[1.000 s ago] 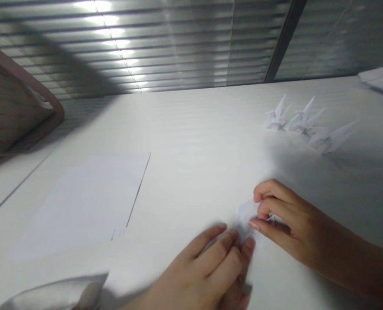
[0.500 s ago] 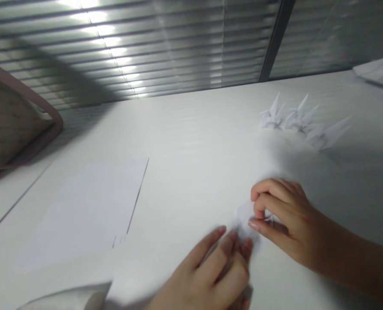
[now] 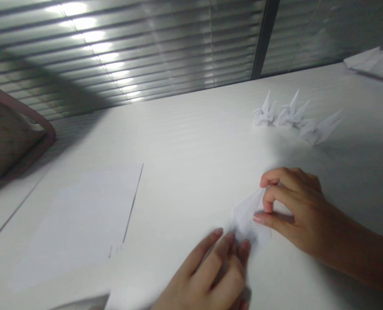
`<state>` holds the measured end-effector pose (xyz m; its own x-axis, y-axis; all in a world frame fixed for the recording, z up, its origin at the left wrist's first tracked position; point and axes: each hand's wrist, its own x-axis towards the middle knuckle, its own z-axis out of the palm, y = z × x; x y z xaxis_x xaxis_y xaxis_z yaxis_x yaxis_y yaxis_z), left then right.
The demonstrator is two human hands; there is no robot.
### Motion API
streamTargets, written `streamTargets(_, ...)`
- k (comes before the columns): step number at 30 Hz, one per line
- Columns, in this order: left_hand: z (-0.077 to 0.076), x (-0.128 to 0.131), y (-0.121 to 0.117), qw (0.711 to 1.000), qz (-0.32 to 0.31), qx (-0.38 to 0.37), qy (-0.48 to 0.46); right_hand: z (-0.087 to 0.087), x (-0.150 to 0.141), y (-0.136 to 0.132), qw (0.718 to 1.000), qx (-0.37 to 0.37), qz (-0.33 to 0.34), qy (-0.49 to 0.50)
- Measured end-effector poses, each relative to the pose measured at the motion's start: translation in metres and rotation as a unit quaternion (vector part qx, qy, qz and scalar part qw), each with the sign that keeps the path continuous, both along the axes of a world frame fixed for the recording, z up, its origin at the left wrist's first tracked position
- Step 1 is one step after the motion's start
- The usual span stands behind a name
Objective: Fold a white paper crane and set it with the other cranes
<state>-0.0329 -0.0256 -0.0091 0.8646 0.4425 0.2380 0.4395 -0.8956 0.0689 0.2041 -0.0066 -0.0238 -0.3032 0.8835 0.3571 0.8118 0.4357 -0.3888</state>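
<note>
A small folded piece of white paper (image 3: 246, 213) lies on the white table between my two hands. My left hand (image 3: 215, 271) pinches its near left corner, thumb and fingers closed on it. At its right side, my right hand (image 3: 294, 206) grips the paper's edge, the thumb and bent fingers closed together. The paper's far part rises to a point under the right fingers. Its near corner is partly hidden behind the left fingers. Beyond the hands stand three white paper cranes: one on the left (image 3: 265, 113), one in the middle (image 3: 291, 113) and one on the right (image 3: 319, 129).
A flat white paper sheet (image 3: 81, 215) lies on the left of the table (image 3: 185, 142). A bag with a pinkish edge (image 3: 13, 133) stands at the far left. Several white papers (image 3: 372, 62) are stacked at the back right. Window blinds (image 3: 165, 47) border the table's far edge.
My right hand has shifted slightly right, drawing up the paper's flap, so more of the paper shows with a longer point. The left hand stays nearly in place. The view has shifted slightly.
</note>
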Motion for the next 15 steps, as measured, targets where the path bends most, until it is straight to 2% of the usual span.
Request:
streamTargets(4,0.0003,0.0003,0.0002,1.000,0.001,-0.002,0.003,-0.0022,0.0072,0.0021,1.000,-0.004,-0.012,-0.024)
streamTargets(9,-0.0040,-0.0022,0.0006,1.000,0.006,0.002,-0.004,0.0046,0.0082,0.0017,0.997,-0.047,0.051,0.031)
streamTargets(15,-0.0009,-0.0006,-0.0002,1.000,-0.003,0.017,-0.007,0.0063,0.0029,-0.0001,0.992,-0.089,0.074,0.052)
